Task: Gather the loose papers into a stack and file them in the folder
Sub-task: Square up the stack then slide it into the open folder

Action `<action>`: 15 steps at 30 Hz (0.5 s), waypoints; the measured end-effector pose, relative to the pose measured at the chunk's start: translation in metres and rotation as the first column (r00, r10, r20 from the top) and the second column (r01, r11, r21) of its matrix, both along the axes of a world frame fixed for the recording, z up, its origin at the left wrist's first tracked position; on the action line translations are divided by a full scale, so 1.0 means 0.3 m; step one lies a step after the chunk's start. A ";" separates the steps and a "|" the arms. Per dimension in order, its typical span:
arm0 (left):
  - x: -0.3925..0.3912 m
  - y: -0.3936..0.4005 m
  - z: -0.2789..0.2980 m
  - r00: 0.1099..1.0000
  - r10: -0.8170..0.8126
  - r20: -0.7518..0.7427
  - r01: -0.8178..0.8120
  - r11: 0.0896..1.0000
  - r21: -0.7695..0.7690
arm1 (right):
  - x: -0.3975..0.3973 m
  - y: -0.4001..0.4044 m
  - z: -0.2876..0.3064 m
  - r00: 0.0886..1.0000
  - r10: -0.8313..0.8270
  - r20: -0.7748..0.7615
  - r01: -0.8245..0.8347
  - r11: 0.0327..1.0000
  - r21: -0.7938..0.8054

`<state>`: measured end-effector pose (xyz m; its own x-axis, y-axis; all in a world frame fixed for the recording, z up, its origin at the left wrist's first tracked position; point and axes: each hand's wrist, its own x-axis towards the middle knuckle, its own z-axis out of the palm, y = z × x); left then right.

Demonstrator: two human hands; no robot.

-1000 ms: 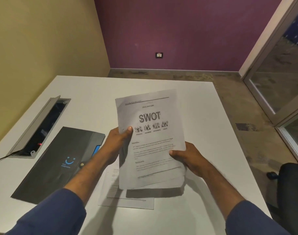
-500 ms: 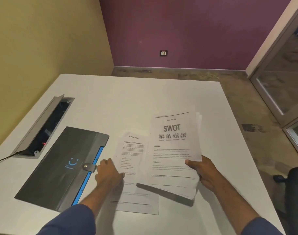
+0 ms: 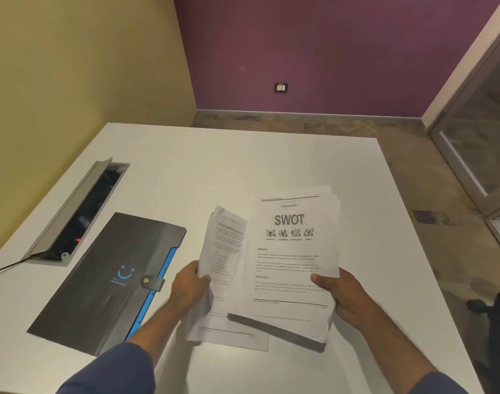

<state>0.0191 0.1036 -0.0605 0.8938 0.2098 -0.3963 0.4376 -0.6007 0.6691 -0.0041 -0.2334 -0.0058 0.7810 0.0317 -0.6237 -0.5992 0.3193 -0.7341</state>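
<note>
1. Lying closed on the table (image 3: 243, 166), at its left side: the folder (image 3: 106, 282).
2. Left of the folder and behind it, sunk into the table: the cable box (image 3: 78, 214), lid raised.
3. Just right of the folder: the left hand (image 3: 187, 288), pinching a loose sheet (image 3: 224, 251).
4. Right of the folder, farther off: the paper stack (image 3: 294, 265), gripped at its right edge by the right hand (image 3: 342, 297).
5. Flat on the table right of the folder, under sheet and stack: another paper (image 3: 237, 336).
</note>
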 end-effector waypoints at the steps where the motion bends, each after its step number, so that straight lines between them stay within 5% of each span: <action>1: 0.003 -0.007 0.023 0.999 0.010 0.032 -0.007 0.997 -0.082 | 0.003 0.003 0.003 1.000 0.005 0.002 -0.005 1.000 0.023; 3: 0.011 -0.023 0.086 0.999 0.039 0.030 -0.030 0.961 -0.274 | 0.011 0.010 0.010 1.000 0.008 0.010 -0.008 0.998 0.060; 7: 0.020 -0.068 0.204 0.993 0.026 -0.115 -0.096 0.746 -0.660 | 0.030 0.028 0.028 0.998 0.051 0.034 -0.054 0.995 0.082; 11: 0.017 -0.119 0.273 0.993 -0.074 -0.095 -0.025 0.649 -0.760 | 0.040 0.053 0.052 0.995 0.069 0.079 -0.065 0.997 -0.047; 15: -0.002 -0.153 0.308 0.988 -0.119 -0.097 -0.002 0.620 -0.785 | 0.043 0.061 0.066 0.995 0.059 0.084 -0.058 0.998 -0.006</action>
